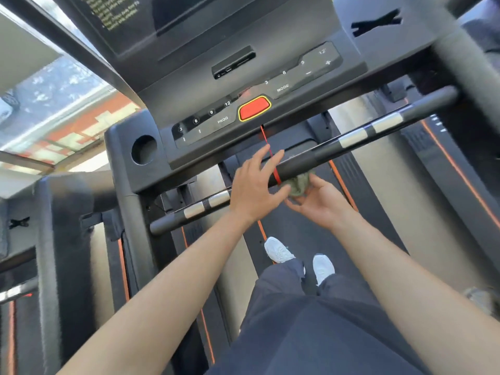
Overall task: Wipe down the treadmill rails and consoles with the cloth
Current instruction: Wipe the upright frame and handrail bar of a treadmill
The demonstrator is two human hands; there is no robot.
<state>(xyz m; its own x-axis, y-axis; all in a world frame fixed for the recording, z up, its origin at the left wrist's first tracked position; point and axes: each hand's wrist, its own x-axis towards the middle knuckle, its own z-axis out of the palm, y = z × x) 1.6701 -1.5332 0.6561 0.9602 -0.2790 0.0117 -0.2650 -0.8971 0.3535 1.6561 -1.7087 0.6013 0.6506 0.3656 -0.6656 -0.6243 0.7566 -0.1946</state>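
Daylight pours in through a big window (62,104) on the left. Beyond the glass show red and pale blocks (89,125), blurred. A grey frame (24,158) runs along its lower edge.

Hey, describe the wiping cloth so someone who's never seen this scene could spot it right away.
Find the treadmill console with its red stop button; just below runs a black handlebar with silver patches. At the bar's middle, between the left hand and right hand, sits the cloth: a small bunched grey-green wad, the only soft, crumpled thing among hard black parts.
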